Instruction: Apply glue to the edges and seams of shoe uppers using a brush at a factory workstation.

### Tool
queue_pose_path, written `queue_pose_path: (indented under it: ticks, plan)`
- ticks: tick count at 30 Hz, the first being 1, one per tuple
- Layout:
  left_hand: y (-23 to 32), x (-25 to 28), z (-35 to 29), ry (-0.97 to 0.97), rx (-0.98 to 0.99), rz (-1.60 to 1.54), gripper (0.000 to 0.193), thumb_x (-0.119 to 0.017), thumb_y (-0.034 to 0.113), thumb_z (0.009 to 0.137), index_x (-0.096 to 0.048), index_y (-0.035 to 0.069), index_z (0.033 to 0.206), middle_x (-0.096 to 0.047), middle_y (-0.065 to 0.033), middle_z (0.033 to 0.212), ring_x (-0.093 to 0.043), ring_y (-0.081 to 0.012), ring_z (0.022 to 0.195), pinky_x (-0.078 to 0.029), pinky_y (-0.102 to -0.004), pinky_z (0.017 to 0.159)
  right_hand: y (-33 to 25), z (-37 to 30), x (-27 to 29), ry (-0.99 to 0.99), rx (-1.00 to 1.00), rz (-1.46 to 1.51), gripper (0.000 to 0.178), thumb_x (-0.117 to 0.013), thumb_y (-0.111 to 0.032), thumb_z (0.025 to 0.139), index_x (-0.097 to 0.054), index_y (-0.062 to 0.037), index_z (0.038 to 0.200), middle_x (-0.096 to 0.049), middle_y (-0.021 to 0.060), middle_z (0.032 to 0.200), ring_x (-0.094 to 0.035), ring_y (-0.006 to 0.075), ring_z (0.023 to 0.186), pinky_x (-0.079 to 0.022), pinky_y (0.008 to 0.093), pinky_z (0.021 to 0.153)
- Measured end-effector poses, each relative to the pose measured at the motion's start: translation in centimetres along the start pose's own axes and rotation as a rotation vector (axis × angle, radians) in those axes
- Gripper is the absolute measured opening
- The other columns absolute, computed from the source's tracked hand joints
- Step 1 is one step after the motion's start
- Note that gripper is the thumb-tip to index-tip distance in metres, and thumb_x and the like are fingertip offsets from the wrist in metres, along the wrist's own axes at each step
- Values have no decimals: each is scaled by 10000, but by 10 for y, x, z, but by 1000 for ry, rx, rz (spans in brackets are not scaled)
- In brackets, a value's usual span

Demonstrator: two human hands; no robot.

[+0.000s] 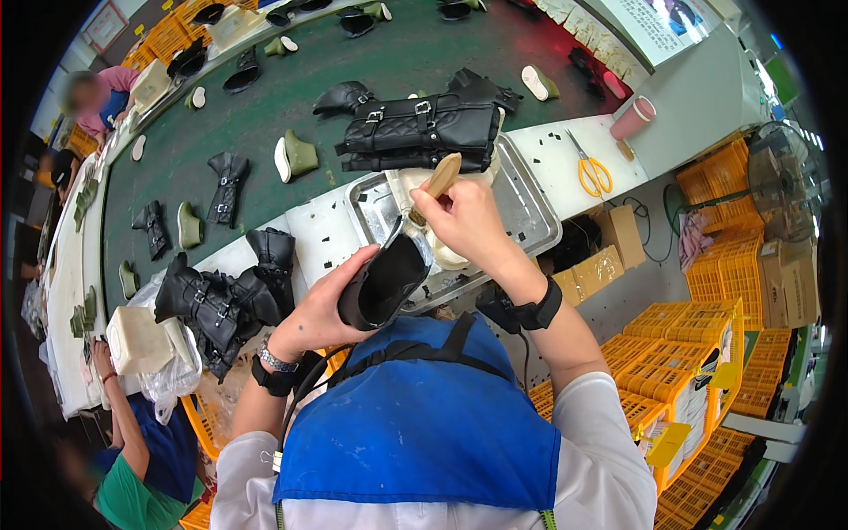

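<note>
My left hand [316,311] grips a black boot upper [378,291], its open end turned toward me. In my right hand [466,216] is a brush with a wooden handle [443,174]; its bristle end reaches down to the far edge of the upper. Both hands are over the near side of a metal tray [549,205], where a whitish container [449,258] is partly hidden by my right hand. Just beyond the tray lies a stack of black buckled boot uppers [420,128].
More black uppers [221,305] are heaped at the left. Green soles [299,156] and uppers dot the green conveyor belt [265,110]. Orange-handled scissors [594,172] and a pink cup [633,117] lie right. Orange crates [671,349] and a fan [782,181] stand right; co-workers sit left.
</note>
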State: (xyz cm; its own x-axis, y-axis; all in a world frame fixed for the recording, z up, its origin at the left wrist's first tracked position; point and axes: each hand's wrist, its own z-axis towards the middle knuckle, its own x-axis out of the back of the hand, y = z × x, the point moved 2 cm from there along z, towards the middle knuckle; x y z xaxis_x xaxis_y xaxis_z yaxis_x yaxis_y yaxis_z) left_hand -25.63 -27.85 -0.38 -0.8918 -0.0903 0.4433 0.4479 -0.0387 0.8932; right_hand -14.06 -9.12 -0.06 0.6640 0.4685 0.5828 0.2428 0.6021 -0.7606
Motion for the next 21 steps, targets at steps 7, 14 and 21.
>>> queue_pose_path:
  ticks: [7,14,21]
  plan:
    - [-4,-4,4,231,-67,416,911,-758,75,536,-349,97,1350,-533,-164,1033,-529,-324,939,-424,-390,830,-9,-6,3,121,29,224,192,-642,-157,787,-643,34,779,-596,104,584,-556,154,487,-408,281,463]
    - [-11,-5,5,340,-32,605,913,-745,58,508,-379,132,1341,-496,-151,1073,-507,-326,952,-409,-396,848,-2,-22,-14,-10,-133,511,216,-631,-168,810,-650,47,816,-599,57,570,-521,79,490,-401,245,461]
    - [-8,-8,3,313,-41,622,862,-747,63,548,-378,92,1326,-499,-154,1137,-494,-341,1034,-402,-393,881,3,-11,-15,110,-14,223,180,-638,-152,792,-647,29,790,-557,110,531,-539,170,454,-402,288,451]
